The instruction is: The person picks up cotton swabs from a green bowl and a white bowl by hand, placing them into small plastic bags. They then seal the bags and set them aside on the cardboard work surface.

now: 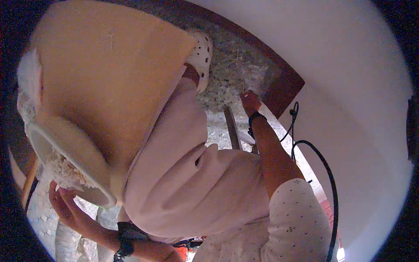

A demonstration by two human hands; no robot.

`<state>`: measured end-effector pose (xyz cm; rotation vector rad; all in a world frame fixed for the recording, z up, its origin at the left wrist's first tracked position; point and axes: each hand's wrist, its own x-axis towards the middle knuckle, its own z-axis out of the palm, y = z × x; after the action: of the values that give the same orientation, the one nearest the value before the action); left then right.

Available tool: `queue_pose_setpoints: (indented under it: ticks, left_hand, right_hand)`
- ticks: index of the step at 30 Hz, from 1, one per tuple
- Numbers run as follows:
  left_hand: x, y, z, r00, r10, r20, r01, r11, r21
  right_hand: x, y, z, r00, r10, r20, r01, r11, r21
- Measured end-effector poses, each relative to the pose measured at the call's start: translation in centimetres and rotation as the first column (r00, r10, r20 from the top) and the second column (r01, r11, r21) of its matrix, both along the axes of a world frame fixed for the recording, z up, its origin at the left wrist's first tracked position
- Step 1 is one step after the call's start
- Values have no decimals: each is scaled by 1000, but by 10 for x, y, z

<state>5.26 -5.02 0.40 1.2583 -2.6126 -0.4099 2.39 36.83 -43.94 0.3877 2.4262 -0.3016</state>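
A wide pale bowl [83, 144] rests tilted in view at the left, on a tan surface. Thin white stick-like pieces [65, 170] are heaped inside it; their exact kind does not show. My left hand [67, 205] has its fingers curled at the bowl's near rim, against the heap. Whether it grips the rim or some pieces is hidden. Down by the grey floor, my right hand [250, 102] is closed with its fingertips together. Anything in that pinch is too small to make out. Small whitish bits [222, 94] lie scattered beside it.
A tan board or tabletop [113, 48] fills the upper left, with a clear plastic bag [28, 87] at its edge. My leg and a pale clog [201, 56] stand between the hands. A black cable [327, 174] loops by a white wall [358, 109]; a dark metal leg [232, 126] stands nearby.
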Motion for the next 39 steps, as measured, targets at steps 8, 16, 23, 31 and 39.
queue_pose_setpoints:
  ticks: [8, 16, 23, 31, 39]
  left_hand:
    - [-3, 7, 0, 1000, 21, -7, -21, 999, 32]
    - [-14, 15, -5, 1000, 13, -9, -12, 999, 53]
    - [2, 0, 4, 1000, -12, 26, 9, 993, 117]
    - [-5, -3, -6, 996, -68, -63, 79, 975, 209]
    - [-4, -6, -1, 993, -74, -95, 92, 974, 205]
  right_hand:
    - [-3, -4, 1, 977, -149, -155, 134, 986, -103]
    - [16, 61, -74, 940, 235, -246, -243, 970, 0]
    - [-28, 46, -36, 612, -537, 581, 770, 239, -591]
    - [-83, 2, 63, 802, -431, 415, 540, 224, -812]
    - [-101, -10, 77, 808, -385, 446, 560, 267, -784]
